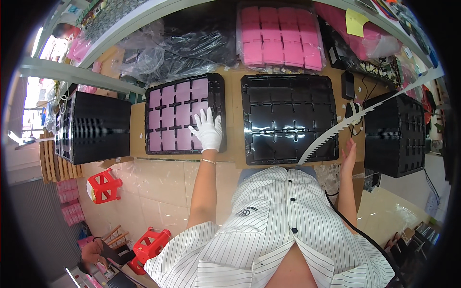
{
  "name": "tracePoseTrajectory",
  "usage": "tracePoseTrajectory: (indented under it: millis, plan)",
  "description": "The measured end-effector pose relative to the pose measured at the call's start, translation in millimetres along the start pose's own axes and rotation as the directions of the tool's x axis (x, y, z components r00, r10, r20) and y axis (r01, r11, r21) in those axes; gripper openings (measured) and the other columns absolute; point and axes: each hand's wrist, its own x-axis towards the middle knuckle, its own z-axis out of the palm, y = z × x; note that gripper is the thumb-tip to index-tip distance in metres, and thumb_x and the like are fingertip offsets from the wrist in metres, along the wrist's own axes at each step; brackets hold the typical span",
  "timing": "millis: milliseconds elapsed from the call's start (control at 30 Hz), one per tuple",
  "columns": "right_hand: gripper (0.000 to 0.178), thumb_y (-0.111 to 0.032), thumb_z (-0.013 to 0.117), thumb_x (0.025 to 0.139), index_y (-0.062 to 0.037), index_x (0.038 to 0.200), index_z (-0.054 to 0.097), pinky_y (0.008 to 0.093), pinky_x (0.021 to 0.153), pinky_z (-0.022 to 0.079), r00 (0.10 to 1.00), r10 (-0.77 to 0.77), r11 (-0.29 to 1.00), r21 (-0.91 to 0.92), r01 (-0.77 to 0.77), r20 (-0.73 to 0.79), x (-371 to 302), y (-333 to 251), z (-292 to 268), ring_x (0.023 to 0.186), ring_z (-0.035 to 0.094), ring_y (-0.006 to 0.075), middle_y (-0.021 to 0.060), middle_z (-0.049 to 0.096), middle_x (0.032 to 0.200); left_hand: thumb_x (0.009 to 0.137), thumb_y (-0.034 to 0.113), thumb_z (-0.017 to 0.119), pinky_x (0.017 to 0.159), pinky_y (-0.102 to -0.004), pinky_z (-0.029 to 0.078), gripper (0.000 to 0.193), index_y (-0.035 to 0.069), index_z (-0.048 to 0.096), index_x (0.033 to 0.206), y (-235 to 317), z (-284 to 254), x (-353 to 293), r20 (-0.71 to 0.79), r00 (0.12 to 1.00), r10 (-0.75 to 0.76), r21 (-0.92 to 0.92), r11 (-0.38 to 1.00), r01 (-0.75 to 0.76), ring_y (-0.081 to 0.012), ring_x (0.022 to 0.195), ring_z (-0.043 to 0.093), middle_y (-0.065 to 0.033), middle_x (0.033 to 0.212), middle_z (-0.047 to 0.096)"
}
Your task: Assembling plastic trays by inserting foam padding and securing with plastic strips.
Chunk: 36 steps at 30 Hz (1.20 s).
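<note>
My left hand (pixel 208 133), in a white glove, lies flat with its fingers spread on the right side of a black tray. Lilac-pink sheets (pixel 165 116) fill the cells of this black tray (pixel 221 89). To its right is a second black tray (pixel 290 103), glossy, with raised cross-shaped dividers and no pink in it. Just beyond that tray's lower right corner, my bare right hand (pixel 349 157) is turned edge-on, fingers stretched out, with nothing visible in it. A long white strip with a toothed edge (pixel 331 134) slants across the tray's corner above the right hand; what holds it is unclear.
Tall stacks of black trays stand at the left (pixel 98 127) and right (pixel 396 134). Behind lie a bagged pink tray pack (pixel 281 36) and black plastic wrap (pixel 197 50). A shelf rail (pixel 158 21) crosses overhead. Red stools (pixel 104 186) and another person (pixel 96 254) are lower left.
</note>
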Motion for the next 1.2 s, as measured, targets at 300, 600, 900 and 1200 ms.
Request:
tracePoseTrajectory:
  millis: [300, 600, 900, 1200]
  plan:
    - [0.066, -0.053, 0.03, 0.101, -0.0015, 0.141, 0.038, 0.0426, 0.111, 0.027, 0.999, 0.035, 0.999, 0.022, -0.035, 0.021, 0, 8, -5, 0.139, 0.03, 0.025, 0.0169, 0.037, 0.146, 0.095, 0.037, 0.046, 0.108, -0.0662, 0.016, 0.055, 0.019, 0.034, 0.146, 33, 8, 1, -0.055, 0.998, -0.014, 0.052, 0.999, 0.017, -0.0351, 0.14, 0.027, -0.0119, 0.152, 0.031]
    - [0.064, -0.051, 0.03, 0.102, -0.0002, 0.138, 0.043, 0.0407, 0.11, 0.03, 1.0, 0.025, 0.999, 0.028, -0.025, 0.005, -9, -8, -17, 0.136, 0.035, 0.0243, 0.0166, 0.041, 0.143, 0.096, 0.041, 0.044, 0.109, -0.0652, 0.016, 0.056, 0.019, 0.033, 0.146, 22, 5, -5, 0.007, 1.0, -0.007, 0.025, 1.0, 0.006, -0.0361, 0.141, 0.024, -0.015, 0.153, 0.028]
    - [0.062, -0.05, 0.03, 0.102, 0.0, 0.136, 0.045, 0.0415, 0.109, 0.031, 0.999, 0.052, 0.996, 0.069, -0.053, 0.013, -13, 0, -21, 0.136, 0.036, 0.0252, 0.0166, 0.043, 0.142, 0.096, 0.038, 0.046, 0.109, -0.0632, 0.018, 0.055, 0.018, 0.034, 0.145, 30, 12, 1, -0.037, 0.999, -0.039, 0.055, 0.998, 0.041, -0.0365, 0.14, 0.026, -0.0172, 0.151, 0.029]
    - [0.062, -0.05, 0.03, 0.102, -0.0002, 0.135, 0.046, 0.0409, 0.107, 0.033, 0.997, 0.061, 0.994, 0.093, -0.065, 0.043, -16, 1, -24, 0.133, 0.039, 0.0245, 0.0153, 0.047, 0.139, 0.095, 0.04, 0.047, 0.109, -0.0621, 0.02, 0.056, 0.018, 0.034, 0.145, 24, 15, -6, -0.024, 1.0, -0.007, 0.091, 0.996, 0.009, -0.0361, 0.141, 0.024, -0.0184, 0.151, 0.028]
